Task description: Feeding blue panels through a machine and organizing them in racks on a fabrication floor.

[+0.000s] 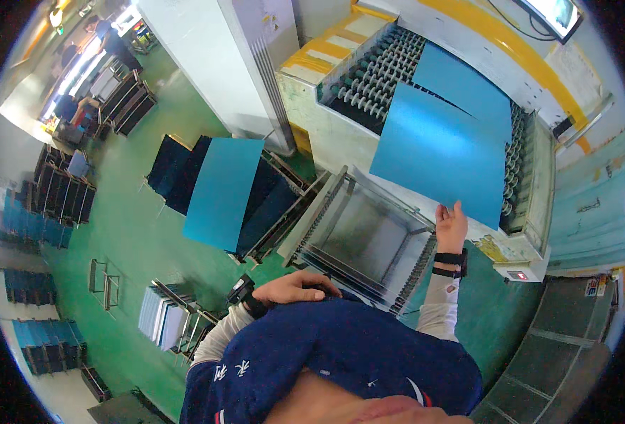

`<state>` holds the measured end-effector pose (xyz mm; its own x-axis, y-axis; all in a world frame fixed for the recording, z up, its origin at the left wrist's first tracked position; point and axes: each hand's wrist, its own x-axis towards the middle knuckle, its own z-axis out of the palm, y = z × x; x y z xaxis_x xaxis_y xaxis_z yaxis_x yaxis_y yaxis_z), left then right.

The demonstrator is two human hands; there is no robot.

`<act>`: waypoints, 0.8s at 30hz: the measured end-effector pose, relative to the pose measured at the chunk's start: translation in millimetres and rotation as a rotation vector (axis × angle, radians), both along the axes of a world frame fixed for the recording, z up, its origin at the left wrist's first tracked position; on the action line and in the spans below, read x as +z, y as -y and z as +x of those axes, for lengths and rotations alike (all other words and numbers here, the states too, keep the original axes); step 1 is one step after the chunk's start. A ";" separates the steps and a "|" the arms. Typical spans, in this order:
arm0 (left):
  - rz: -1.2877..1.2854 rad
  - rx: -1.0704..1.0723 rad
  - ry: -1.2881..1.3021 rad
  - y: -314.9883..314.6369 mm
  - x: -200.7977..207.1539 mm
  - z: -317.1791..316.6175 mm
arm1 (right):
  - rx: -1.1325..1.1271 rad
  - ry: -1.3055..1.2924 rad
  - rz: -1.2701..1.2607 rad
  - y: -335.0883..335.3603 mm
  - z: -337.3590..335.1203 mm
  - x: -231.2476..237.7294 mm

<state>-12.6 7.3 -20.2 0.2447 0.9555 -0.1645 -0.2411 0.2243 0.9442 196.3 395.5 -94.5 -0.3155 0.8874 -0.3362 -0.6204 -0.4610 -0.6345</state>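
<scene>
My right hand is at the near edge of a blue sheet, fingers bent against it and appearing to grip it. This flat, shiny sheet slopes off the rollers toward me. A second blue sheet lies behind it, partly overlapped. In front of me stands a metal rack with toothed side rails. My left hand is by the front of my dark blue shirt, near the rack's close edge. Its thumb and index finger curve apart around a dark gap, and I make out nothing held there.
A roller conveyor sits between pale walls with yellow tape. To the left, another blue sheet lies over a rack of dark panels. A white column rises behind. More racks stand on the green floor; a person works far left.
</scene>
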 end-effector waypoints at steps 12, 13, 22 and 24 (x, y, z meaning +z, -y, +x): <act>-0.013 -0.004 0.000 -8.0 6.0 -4.5 | 0.064 0.079 -0.074 1.1 -13.2 7.2; -0.003 -0.007 -0.015 -9.1 7.5 -4.5 | 0.063 0.078 -0.077 -0.6 -13.1 6.0; 0.009 0.003 -0.022 -8.0 4.5 -1.5 | 0.111 0.123 -0.049 -11.0 -8.6 1.9; 0.013 0.002 -0.022 -7.9 4.0 -1.5 | 0.156 0.126 -0.033 -11.3 -8.6 6.2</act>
